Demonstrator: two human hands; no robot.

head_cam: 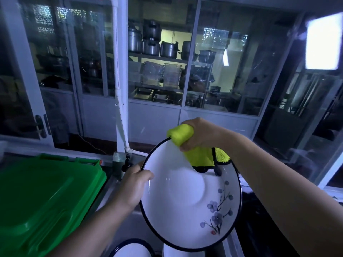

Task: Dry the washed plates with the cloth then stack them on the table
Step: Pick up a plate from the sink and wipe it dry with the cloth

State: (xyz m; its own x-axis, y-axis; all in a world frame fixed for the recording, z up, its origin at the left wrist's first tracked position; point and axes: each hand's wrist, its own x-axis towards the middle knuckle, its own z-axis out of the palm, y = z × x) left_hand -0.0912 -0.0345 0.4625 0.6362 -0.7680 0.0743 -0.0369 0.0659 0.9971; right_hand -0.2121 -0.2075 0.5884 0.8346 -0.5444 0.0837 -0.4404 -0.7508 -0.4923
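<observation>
Round white ceramic plate [185, 210], dark rim, blue blossom print on its lower right, is in the air, tilted with its face toward the camera. It isn't resting on anything. Left hand [132, 184] grips the left rim, thumb curled onto the inner face, other fingers hidden behind. Right hand [200, 134] is closed round a bunched yellow-green microfibre cloth [181, 135] at the top rim, and the loose end hangs down over the upper right of the plate. I read this as mid-wipe along the rim, with the bowl face and back probably still to do. Directly below at the frame edge are a lower-left plate [130, 252] and a lower-right plate [183, 253], same white with dark rim, in what looks like a steel basin. Green plastic bin lid [46, 201] sits just left of the left arm, glass partition [157, 71] with steel pots behind it. Risks:
- The only support is a one-hand rim pinch on glaze that may be wet, so a hard rub at the far rim could lever it out of that grip.
- A drop lands on the plates underneath, so chips or breakage.
- The dangling cloth end could snag.
- Can't identify the stacking tabletop from here.
</observation>
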